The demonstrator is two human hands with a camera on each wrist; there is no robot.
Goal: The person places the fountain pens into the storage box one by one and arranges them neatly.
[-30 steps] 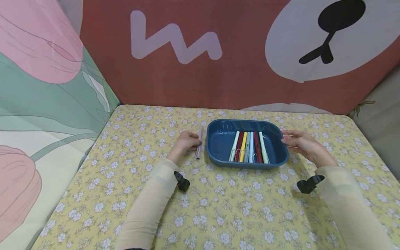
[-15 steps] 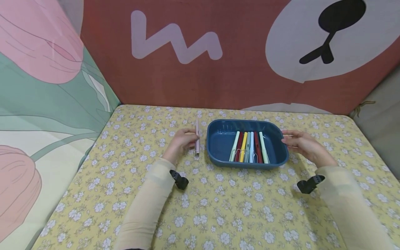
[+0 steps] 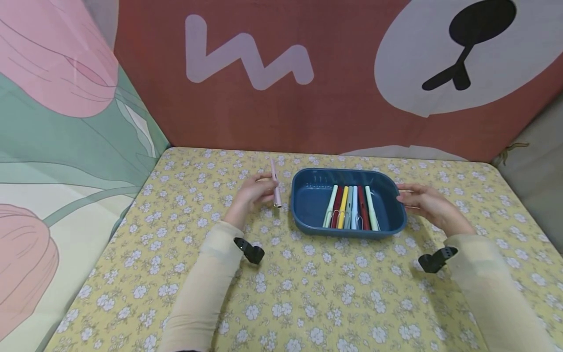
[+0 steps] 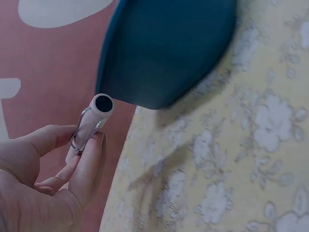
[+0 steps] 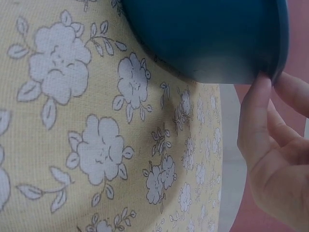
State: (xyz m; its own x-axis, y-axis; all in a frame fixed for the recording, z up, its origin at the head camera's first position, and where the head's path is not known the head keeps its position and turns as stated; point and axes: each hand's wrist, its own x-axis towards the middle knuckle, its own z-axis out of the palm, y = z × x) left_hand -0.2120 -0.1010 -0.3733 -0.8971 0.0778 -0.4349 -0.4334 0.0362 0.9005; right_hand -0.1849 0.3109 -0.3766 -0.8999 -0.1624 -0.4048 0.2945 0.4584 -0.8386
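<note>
My left hand [image 3: 252, 194] pinches a pale pink pen [image 3: 275, 188] left of the blue tray, above the cloth. In the left wrist view the pen's [image 4: 91, 121] dark round end and wire clip face the camera, with thumb and fingers on either side of it. The deep blue tray [image 3: 303, 226] has rounded corners and holds several pens [image 3: 344, 205] side by side, pale green, dark red, yellow, grey and light blue. At the tray's right end, my right hand [image 3: 431, 205] holds the rim between thumb and fingers, seen closely in the right wrist view.
A yellow flowered cloth [image 3: 281, 293] covers the table. Behind its far edge stands a reddish-brown printed backdrop [image 3: 334, 107]. Another printed cloth [image 3: 57, 146] hangs on the left. Small black cameras sit on both wrists.
The left hand has lifted the pink pen off the cloth and moved slightly left and away, tilting the pen. The right hand, tray and pens inside have stayed put.
</note>
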